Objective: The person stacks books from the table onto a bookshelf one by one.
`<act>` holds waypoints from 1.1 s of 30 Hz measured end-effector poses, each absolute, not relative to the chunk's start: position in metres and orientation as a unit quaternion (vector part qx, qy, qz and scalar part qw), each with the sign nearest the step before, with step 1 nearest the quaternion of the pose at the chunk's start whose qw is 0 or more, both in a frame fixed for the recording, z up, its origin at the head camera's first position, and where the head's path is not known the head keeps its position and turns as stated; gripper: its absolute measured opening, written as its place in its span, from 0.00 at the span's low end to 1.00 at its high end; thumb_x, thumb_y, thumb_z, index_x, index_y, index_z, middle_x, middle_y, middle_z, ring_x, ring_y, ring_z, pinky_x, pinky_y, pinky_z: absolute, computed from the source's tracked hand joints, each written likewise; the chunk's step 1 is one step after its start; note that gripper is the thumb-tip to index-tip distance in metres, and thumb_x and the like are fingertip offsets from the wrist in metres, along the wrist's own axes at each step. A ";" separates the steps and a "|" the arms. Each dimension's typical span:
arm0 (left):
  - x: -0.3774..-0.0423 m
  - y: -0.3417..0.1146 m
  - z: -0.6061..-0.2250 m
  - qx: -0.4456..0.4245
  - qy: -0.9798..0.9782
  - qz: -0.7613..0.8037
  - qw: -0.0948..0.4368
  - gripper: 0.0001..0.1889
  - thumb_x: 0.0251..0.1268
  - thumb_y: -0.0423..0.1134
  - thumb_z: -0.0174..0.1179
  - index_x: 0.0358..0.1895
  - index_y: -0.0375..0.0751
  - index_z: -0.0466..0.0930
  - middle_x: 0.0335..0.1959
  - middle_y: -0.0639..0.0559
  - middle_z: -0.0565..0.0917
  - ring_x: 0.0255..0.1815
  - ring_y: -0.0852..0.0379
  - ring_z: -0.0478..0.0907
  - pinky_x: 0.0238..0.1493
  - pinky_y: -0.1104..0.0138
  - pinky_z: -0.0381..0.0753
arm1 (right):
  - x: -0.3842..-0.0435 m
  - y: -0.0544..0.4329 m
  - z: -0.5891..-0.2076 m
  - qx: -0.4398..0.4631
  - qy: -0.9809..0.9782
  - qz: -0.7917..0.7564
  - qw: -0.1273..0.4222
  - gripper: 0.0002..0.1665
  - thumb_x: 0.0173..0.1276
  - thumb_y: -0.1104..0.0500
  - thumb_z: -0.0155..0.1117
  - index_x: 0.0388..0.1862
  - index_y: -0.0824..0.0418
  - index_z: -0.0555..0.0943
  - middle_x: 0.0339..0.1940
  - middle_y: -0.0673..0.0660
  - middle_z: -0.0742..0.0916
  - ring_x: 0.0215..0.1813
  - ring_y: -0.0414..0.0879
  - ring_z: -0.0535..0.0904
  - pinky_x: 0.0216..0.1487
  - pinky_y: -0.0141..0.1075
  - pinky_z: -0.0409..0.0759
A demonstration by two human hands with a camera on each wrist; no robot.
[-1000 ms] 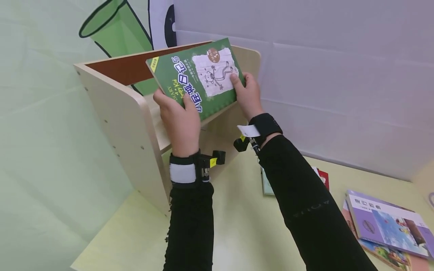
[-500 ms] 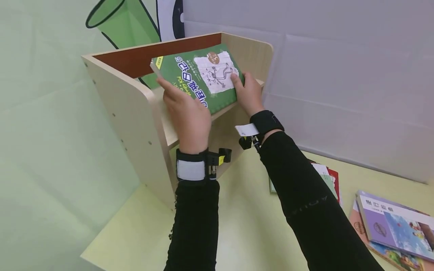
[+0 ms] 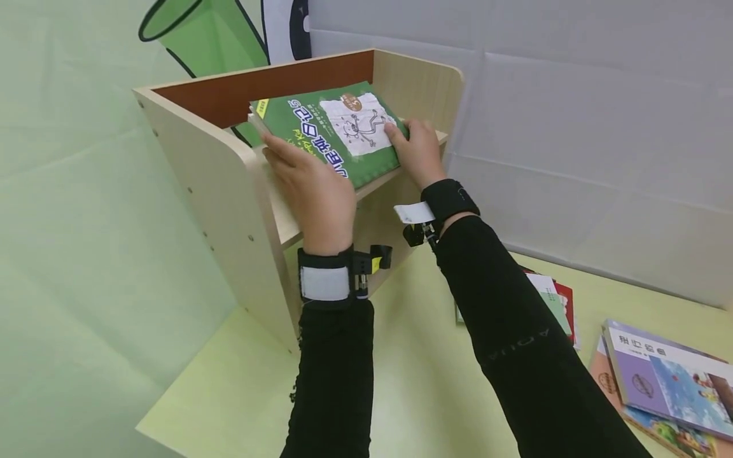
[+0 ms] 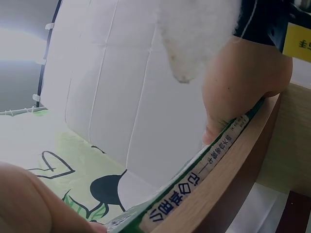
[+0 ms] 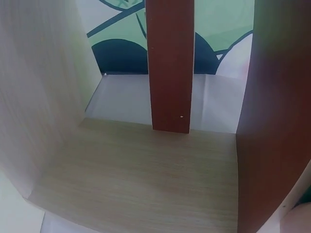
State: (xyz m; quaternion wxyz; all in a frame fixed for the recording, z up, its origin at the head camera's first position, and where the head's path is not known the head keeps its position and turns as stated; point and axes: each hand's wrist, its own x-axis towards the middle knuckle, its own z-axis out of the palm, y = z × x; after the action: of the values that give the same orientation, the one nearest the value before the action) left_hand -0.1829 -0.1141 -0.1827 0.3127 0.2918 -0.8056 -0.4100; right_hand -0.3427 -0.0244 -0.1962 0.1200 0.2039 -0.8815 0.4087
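Note:
A green paperback book (image 3: 312,130) with a cartoon figure on a white panel lies tilted on the upper shelf of a wooden bookshelf (image 3: 206,178). My left hand (image 3: 317,200) holds its left end, index finger along the short edge. At the right end my right hand (image 3: 418,149) grips the book, thumb on the cover and other fingers hidden beneath. In the left wrist view the printed spine (image 4: 194,177) lies along the shelf's front edge, with my left thumb (image 4: 29,204) at the near end. Pale page edges show in layers at the book's left end.
On the table (image 3: 412,369), a purple-and-white book (image 3: 658,375) lies over other books at the right. Green and red books (image 3: 558,308) are partly hidden behind my right sleeve. The right wrist view shows a lower shelf board (image 5: 146,174) and a brown upright slat (image 5: 170,63).
The book has come down and flatter onto the upper shelf. My left hand has shifted towards its left edge, its thumb leaving the middle of the cover. The head view has shifted slightly.

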 end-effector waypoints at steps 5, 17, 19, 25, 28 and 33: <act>-0.182 -0.115 -0.183 0.294 -0.818 -0.389 0.304 0.51 0.64 0.32 0.59 0.75 0.31 0.25 0.78 0.34 0.34 0.78 0.41 0.33 0.75 0.64 0.36 | -0.342 -0.025 -0.194 0.205 -0.890 0.393 0.107 0.28 0.77 0.45 0.49 0.61 0.66 0.76 0.57 0.60 0.75 0.54 0.47 0.68 0.53 0.36 0.67; -0.178 -0.117 -0.184 0.283 -0.817 -0.406 0.297 0.47 0.73 0.43 0.51 0.75 0.31 0.23 0.77 0.34 0.30 0.78 0.41 0.27 0.75 0.61 0.30 | -0.337 -0.029 -0.191 0.186 -0.909 0.360 0.092 0.24 0.75 0.49 0.55 0.56 0.66 0.81 0.56 0.60 0.79 0.56 0.49 0.71 0.56 0.37 0.68; -0.177 -0.118 -0.185 0.277 -0.816 -0.404 0.306 0.47 0.72 0.44 0.52 0.74 0.30 0.23 0.77 0.33 0.31 0.78 0.40 0.26 0.75 0.61 0.29 | -0.337 -0.031 -0.191 0.185 -0.909 0.362 0.093 0.24 0.75 0.50 0.55 0.57 0.66 0.81 0.58 0.60 0.80 0.58 0.49 0.72 0.58 0.36 0.68; -0.177 -0.117 -0.184 0.269 -0.813 -0.409 0.316 0.47 0.72 0.44 0.52 0.75 0.30 0.25 0.77 0.33 0.31 0.78 0.40 0.26 0.75 0.61 0.26 | -0.336 -0.030 -0.195 0.185 -0.897 0.382 0.123 0.21 0.76 0.53 0.53 0.59 0.64 0.80 0.58 0.60 0.80 0.60 0.49 0.72 0.58 0.36 0.69; -0.180 -0.114 -0.184 0.267 -0.813 -0.419 0.304 0.46 0.72 0.45 0.51 0.76 0.32 0.25 0.78 0.36 0.31 0.78 0.42 0.27 0.75 0.62 0.27 | -0.335 -0.024 -0.201 0.175 -0.891 0.393 0.147 0.21 0.77 0.53 0.49 0.56 0.63 0.82 0.54 0.59 0.80 0.56 0.48 0.72 0.54 0.36 0.68; -0.185 -0.107 -0.189 0.249 -0.811 -0.436 0.301 0.45 0.72 0.45 0.50 0.76 0.32 0.28 0.78 0.38 0.33 0.78 0.42 0.30 0.75 0.62 0.30 | -0.334 -0.007 -0.210 0.175 -0.877 0.414 0.170 0.23 0.78 0.52 0.46 0.50 0.67 0.84 0.51 0.60 0.79 0.53 0.49 0.72 0.52 0.38 0.68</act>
State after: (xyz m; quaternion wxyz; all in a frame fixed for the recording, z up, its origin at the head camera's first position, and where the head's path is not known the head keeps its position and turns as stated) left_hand -0.1849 -0.1071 -0.1887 0.3006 0.2488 -0.8111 -0.4357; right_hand -0.3345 -0.0074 -0.2097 0.1696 0.1748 -0.8769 0.4145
